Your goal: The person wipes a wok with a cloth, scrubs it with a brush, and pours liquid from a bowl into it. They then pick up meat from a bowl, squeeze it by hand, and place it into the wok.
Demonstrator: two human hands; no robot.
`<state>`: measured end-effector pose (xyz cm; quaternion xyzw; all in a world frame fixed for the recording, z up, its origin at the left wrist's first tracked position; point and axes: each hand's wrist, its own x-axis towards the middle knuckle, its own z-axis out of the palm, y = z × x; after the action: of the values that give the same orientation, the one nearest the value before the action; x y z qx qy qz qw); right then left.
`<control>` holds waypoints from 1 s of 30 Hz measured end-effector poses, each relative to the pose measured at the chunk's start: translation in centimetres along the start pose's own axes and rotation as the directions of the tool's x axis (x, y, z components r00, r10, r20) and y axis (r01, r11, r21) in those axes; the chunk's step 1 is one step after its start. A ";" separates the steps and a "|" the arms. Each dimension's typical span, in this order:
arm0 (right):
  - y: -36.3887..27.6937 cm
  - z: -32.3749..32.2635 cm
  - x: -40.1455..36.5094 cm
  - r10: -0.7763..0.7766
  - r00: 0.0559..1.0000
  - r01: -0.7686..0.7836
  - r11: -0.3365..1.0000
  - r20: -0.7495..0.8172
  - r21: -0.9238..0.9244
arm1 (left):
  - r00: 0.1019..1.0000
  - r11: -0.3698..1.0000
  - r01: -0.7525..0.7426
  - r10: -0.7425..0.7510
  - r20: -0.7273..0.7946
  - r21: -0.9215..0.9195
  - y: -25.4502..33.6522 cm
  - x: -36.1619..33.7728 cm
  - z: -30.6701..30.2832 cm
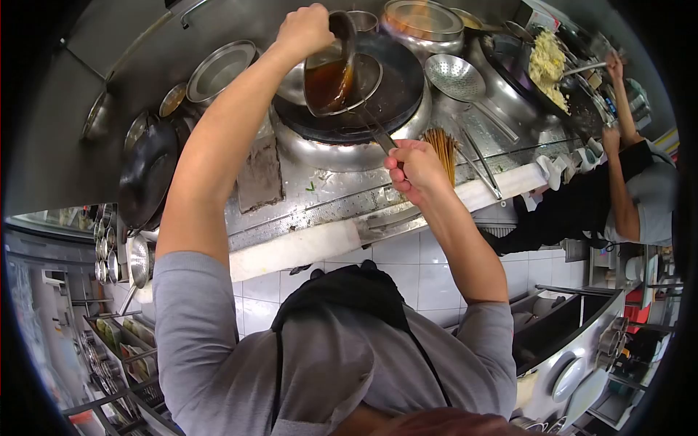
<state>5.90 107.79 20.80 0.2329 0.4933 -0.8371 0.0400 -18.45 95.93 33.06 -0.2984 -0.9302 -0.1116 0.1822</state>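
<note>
High over the stove, my left hand (304,33) is closed on the rim of a metal pot (342,43), which is tilted. Brown liquid (327,83) shows below the pot, in a round metal vessel above the black wok (400,80). Fingers wrapped round its handle, my right hand (416,168) holds a utensil (378,131) that reaches up toward that vessel. Where the utensil's head ends and the vessel begins is hard to make out. A bamboo brush (440,149) lies just right of my right hand.
A perforated skimmer (455,77) and tongs (480,156) lie right of the wok. At the far right a co-worker (640,189) handles a wok of yellow food (547,65). Black pans (149,171) stand at the left. A white cloth (298,248) lines the counter's front edge.
</note>
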 end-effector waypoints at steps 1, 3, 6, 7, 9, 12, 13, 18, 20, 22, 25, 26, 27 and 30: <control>0.0 0.2 -0.1 -0.005 1.000 0.005 1.000 -0.009 -0.008 | 1.000 1.000 -0.015 0.015 -0.012 -0.011 0.6 -0.6 -0.4; 0.3 0.4 -0.1 -0.018 1.000 0.018 1.000 -0.004 0.006 | 0.995 0.996 -0.093 0.092 -0.043 -0.013 0.8 -1.5 -0.2; 0.8 0.8 -0.1 -0.037 0.999 0.038 0.999 -0.013 0.026 | 0.976 0.976 -0.218 0.219 -0.010 0.019 1.4 -3.3 -1.0; 0.9 1.0 -0.2 -0.047 0.999 0.048 0.998 -0.019 0.031 | 0.968 0.968 -0.251 0.251 -0.013 0.018 1.1 -3.7 -0.8; 1.2 1.7 -0.5 -0.070 0.996 0.072 0.997 -0.049 0.039 | 0.950 0.950 -0.312 0.312 -0.018 0.014 0.8 -5.2 -0.8; 1.9 2.7 -1.2 -0.092 0.995 0.094 0.995 -0.046 0.037 | 0.923 0.924 -0.379 0.381 -0.061 0.044 0.0 -6.9 -0.3; 2.1 3.1 -1.4 -0.097 0.995 0.099 0.995 -0.036 0.032 | 0.918 0.920 -0.388 0.391 -0.064 0.057 -0.4 -7.2 -0.3; 3.7 5.0 -2.1 -0.119 0.991 0.118 0.993 -0.058 -0.014 | 0.959 0.967 -0.253 0.245 -0.144 -0.034 -5.0 -8.5 -1.2; 4.3 5.6 -2.5 -0.123 0.990 0.120 0.992 -0.068 -0.039 | 0.981 0.987 -0.127 0.111 -0.162 -0.097 -7.9 -8.7 -2.1; 4.6 5.7 -2.7 -0.111 0.991 0.108 0.993 -0.073 -0.049 | 0.983 0.987 0.023 -0.052 -0.175 -0.161 -11.0 -9.1 -3.0; 4.3 4.8 -2.3 -0.069 0.995 0.064 0.996 -0.070 -0.066 | 0.945 0.915 0.261 -0.308 -0.114 -0.308 -15.2 -10.6 -4.5; 3.8 4.6 -2.5 -0.072 0.994 0.065 0.994 -0.080 -0.085 | 0.918 0.868 0.342 -0.391 -0.072 -0.361 -16.4 -11.3 -5.0; 3.2 4.3 -2.7 -0.073 0.994 0.065 0.993 -0.080 -0.103 | 0.898 0.807 0.393 -0.440 -0.004 -0.441 -17.6 -12.2 -5.2; 0.5 3.8 -2.8 -0.095 0.992 0.082 0.986 -0.086 -0.148 | 0.843 0.643 0.500 -0.514 0.157 -0.579 -20.8 -15.5 -4.6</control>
<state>7.17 103.87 23.11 0.2457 0.5638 -0.7885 -0.0034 -17.90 69.99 28.89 -0.0666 -0.8894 -0.4495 0.0497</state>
